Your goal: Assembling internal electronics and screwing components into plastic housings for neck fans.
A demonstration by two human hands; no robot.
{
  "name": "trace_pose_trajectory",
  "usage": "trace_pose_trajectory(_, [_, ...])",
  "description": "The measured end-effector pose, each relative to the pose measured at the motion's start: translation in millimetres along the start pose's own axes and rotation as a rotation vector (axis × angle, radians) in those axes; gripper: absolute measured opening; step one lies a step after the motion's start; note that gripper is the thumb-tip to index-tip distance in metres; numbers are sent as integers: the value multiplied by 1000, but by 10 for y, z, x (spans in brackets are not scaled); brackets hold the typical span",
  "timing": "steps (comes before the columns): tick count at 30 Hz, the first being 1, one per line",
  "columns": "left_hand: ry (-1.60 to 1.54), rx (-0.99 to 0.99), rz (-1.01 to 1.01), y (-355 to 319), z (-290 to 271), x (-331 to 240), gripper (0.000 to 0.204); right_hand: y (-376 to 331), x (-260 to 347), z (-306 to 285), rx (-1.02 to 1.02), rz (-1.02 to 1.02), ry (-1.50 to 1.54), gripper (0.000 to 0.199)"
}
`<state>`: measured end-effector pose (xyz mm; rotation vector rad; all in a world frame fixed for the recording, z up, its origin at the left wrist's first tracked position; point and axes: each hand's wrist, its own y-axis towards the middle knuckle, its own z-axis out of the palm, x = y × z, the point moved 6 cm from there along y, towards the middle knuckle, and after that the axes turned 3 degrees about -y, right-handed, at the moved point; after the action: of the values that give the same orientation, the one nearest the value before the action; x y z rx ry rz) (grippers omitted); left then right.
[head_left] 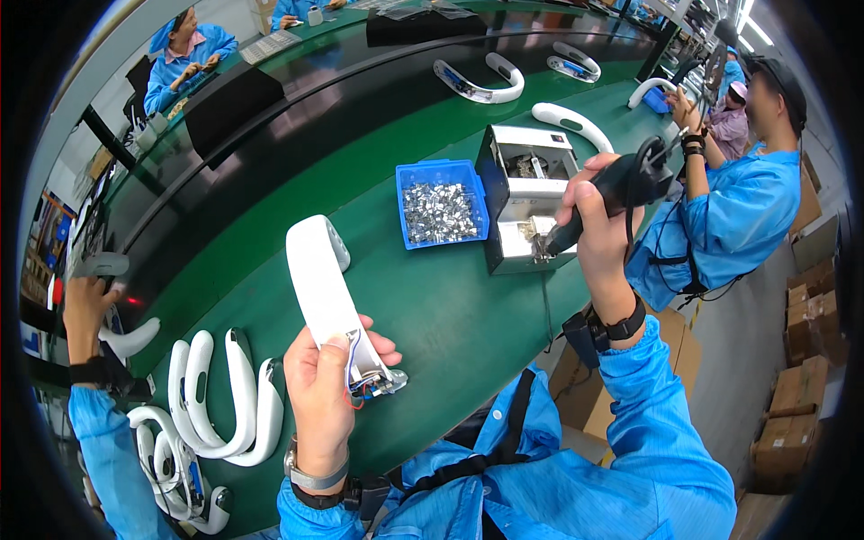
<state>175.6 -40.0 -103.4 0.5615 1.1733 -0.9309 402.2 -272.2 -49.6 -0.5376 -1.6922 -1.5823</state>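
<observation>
My left hand (pixel 326 387) grips a long white curved plastic housing (pixel 319 283); its open lower end (pixel 376 382) shows red and blue wires and a small metal part. My right hand (pixel 594 225) holds a black electric screwdriver (pixel 621 184) with its tip down at the front of a white and black screw feeder box (pixel 522 180). A blue tray (pixel 440 203) of small metal parts stands just left of that box on the green bench (pixel 450 306).
Several white curved housings (pixel 225 396) lie at the lower left, where a co-worker's hand (pixel 85 306) reaches in. More white housings (pixel 481 81) lie along the bench's far side. A person in blue (pixel 738 207) works at right beside brown cardboard boxes (pixel 796 396).
</observation>
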Motion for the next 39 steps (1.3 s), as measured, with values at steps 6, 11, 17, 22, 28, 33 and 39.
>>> trace_pose_trajectory(6, [5, -3, -5, 2, -40, -11, 31, 80, 43, 180, 126, 127, -17, 25])
trace_pose_trajectory(11, [-21, 82, -22, 38, 31, 44, 31, 213, 555, 488, 240, 74, 216, 45])
trace_pose_trajectory(17, [-7, 91, -2, -10, -35, 17, 31, 229, 1383, 1553, 298, 130, 644, 110])
trace_pose_trajectory(22, [-57, 205, 51, 1, 4, 26, 29, 37, 1601, 1951, 469, 101, 475, 90])
trace_pose_trajectory(28, [-49, 281, 38, -8, 0, 2, 31, -49, 1555, 2004, 594, -36, 953, 73])
trace_pose_trajectory(33, [-67, 262, 51, -9, -78, 18, 32, -81, 1510, 2085, 561, 45, 959, 77])
trace_pose_trajectory(39, [-76, 288, 33, -11, -33, 16, 34, -103, 1473, 2075, 657, 65, 876, 82])
